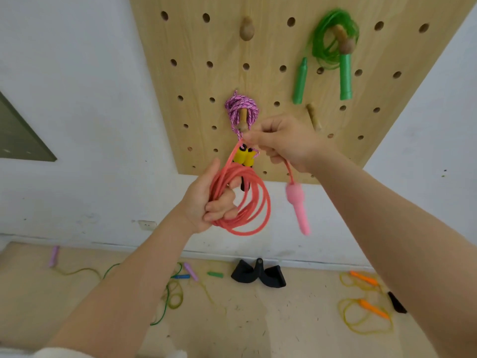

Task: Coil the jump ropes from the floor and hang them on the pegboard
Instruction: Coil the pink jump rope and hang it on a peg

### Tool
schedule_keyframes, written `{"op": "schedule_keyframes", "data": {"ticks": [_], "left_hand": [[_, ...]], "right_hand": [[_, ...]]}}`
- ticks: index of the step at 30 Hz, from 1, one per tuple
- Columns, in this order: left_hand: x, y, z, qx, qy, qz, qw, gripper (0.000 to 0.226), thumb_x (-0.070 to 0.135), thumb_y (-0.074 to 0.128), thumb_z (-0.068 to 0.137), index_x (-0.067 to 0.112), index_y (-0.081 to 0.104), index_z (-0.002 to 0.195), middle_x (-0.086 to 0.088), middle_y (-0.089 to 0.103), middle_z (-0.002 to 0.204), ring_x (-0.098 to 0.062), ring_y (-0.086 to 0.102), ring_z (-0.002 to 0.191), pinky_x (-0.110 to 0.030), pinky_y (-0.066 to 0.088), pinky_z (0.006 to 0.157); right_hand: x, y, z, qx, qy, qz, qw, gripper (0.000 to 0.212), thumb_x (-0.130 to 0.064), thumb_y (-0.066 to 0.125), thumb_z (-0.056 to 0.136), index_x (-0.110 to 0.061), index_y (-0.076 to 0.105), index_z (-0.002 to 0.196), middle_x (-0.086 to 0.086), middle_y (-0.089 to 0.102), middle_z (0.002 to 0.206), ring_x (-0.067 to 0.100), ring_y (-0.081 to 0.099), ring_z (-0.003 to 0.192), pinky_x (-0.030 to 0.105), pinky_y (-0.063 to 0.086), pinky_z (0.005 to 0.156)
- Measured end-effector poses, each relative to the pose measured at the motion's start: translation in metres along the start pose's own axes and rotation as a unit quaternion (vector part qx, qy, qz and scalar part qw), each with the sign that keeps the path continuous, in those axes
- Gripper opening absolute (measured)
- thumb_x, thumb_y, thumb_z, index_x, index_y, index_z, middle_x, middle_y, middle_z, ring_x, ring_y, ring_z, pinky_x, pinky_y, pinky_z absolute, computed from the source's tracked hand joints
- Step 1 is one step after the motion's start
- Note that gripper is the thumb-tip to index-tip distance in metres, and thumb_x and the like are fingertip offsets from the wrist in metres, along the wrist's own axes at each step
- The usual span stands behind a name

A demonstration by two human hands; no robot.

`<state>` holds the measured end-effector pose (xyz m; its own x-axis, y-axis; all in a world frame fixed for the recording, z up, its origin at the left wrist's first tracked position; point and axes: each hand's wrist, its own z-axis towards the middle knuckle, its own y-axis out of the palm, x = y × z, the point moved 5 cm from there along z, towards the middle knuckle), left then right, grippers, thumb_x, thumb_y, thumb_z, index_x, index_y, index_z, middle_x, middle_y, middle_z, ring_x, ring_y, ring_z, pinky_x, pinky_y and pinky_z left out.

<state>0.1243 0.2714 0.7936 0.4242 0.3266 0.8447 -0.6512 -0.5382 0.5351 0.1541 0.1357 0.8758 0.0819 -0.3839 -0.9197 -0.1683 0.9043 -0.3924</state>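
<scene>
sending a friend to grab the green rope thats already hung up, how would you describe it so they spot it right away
Start at the wooden pegboard on the white wall and look to its upper right. A bright green jump rope hangs coiled over a wooden peg there, its two green handles dangling below. The other hung rope, lower and to the left, is a pink-purple braided rope with yellow handles.

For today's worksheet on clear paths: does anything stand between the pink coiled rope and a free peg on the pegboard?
Nothing visible blocks it. The pink rope hangs in both hands before the pegboard; the free peg up top and another free peg beside the right hand stand open.
</scene>
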Motion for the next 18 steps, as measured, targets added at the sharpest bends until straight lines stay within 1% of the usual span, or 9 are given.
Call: {"op": "schedule_keyframes", "data": {"ticks": [3,5,6,7,9,11,13,15,18], "left_hand": [[0.021,0.021,0.003,-0.088,0.043,-0.015,0.995,0.035,0.054,0.066,0.074,0.020,0.063,0.071,0.008,0.021,0.032,-0.008,0.022,0.022,-0.016,0.042,0.044],[0.035,0.022,0.004,-0.058,0.082,-0.015,0.995,0.029,0.043,0.075,0.071,0.018,0.062,0.067,0.010,0.024,0.028,-0.006,0.023,0.020,-0.016,0.042,0.043],[0.039,0.018,0.005,-0.025,0.097,-0.018,0.995,0.031,0.039,0.078,0.068,0.016,0.059,0.064,0.011,0.028,0.027,-0.003,0.025,0.019,-0.016,0.041,0.042],[0.042,0.013,0.006,0.016,0.110,-0.028,0.993,0.033,0.037,0.079,0.068,0.014,0.056,0.063,0.011,0.030,0.026,-0.002,0.026,0.019,-0.016,0.040,0.041],[0.045,0.002,0.007,0.111,0.148,-0.055,0.981,0.030,0.034,0.064,0.081,0.013,0.050,0.066,0.010,0.029,0.027,-0.002,0.025,0.020,-0.016,0.039,0.041],[0.045,-0.010,0.008,0.205,0.175,-0.092,0.959,0.028,0.030,0.046,0.091,0.014,0.043,0.069,0.009,0.026,0.028,-0.003,0.023,0.022,-0.016,0.037,0.040],[0.043,-0.024,0.005,0.305,0.179,-0.039,0.934,0.032,0.028,0.040,0.099,0.014,0.039,0.070,0.008,0.026,0.031,-0.006,0.022,0.024,-0.017,0.033,0.040],[0.040,-0.037,0.000,0.394,0.174,0.111,0.896,0.029,0.029,0.043,0.099,0.016,0.039,0.073,0.008,0.027,0.036,-0.008,0.022,0.029,-0.025,0.027,0.046],[0.034,-0.043,-0.004,0.431,0.173,0.155,0.872,0.027,0.029,0.045,0.098,0.017,0.039,0.075,0.009,0.027,0.038,-0.009,0.022,0.032,-0.028,0.025,0.051]], "right_hand": [[0.014,0.006,0.000,0.040,0.021,0.038,0.998,0.028,-0.031,0.067,0.082,-0.007,0.055,0.072,-0.006,0.039,0.045,0.012,0.029,0.041,0.022,0.024,0.041],[0.020,0.017,-0.005,0.022,0.032,0.062,0.997,0.022,-0.028,0.063,0.085,-0.006,0.060,0.083,0.019,0.057,0.064,0.026,0.043,0.053,0.033,0.036,0.049],[0.023,0.023,-0.008,0.010,0.048,0.039,0.998,0.017,-0.017,0.057,0.091,-0.002,0.061,0.096,0.030,0.060,0.079,0.034,0.049,0.062,0.038,0.043,0.058],[0.029,0.032,-0.011,-0.008,0.072,0.001,0.997,0.016,-0.004,0.048,0.094,0.001,0.060,0.103,0.027,0.061,0.082,0.035,0.052,0.067,0.040,0.047,0.065],[0.044,0.050,-0.016,-0.019,0.108,-0.030,0.994,0.032,0.007,0.036,0.093,-0.009,0.059,0.079,0.005,0.054,0.054,0.021,0.044,0.054,0.028,0.039,0.055],[0.051,0.061,-0.016,0.003,0.125,0.010,0.992,0.036,-0.003,0.034,0.094,-0.018,0.051,0.066,-0.008,0.050,0.039,0.011,0.038,0.045,0.025,0.037,0.045],[0.051,0.065,-0.013,-0.016,0.138,0.036,0.990,0.028,-0.007,0.038,0.094,-0.020,0.053,0.073,-0.005,0.054,0.050,0.007,0.036,0.042,0.021,0.039,0.040],[0.047,0.063,-0.010,-0.045,0.159,0.075,0.983,0.021,0.000,0.044,0.090,-0.014,0.054,0.078,0.002,0.058,0.065,0.007,0.036,0.042,0.018,0.037,0.038],[0.044,0.057,-0.008,-0.065,0.187,0.191,0.961,0.007,-0.010,0.049,0.088,-0.009,0.054,0.084,0.007,0.058,0.081,0.013,0.041,0.050,0.018,0.032,0.039]]}}
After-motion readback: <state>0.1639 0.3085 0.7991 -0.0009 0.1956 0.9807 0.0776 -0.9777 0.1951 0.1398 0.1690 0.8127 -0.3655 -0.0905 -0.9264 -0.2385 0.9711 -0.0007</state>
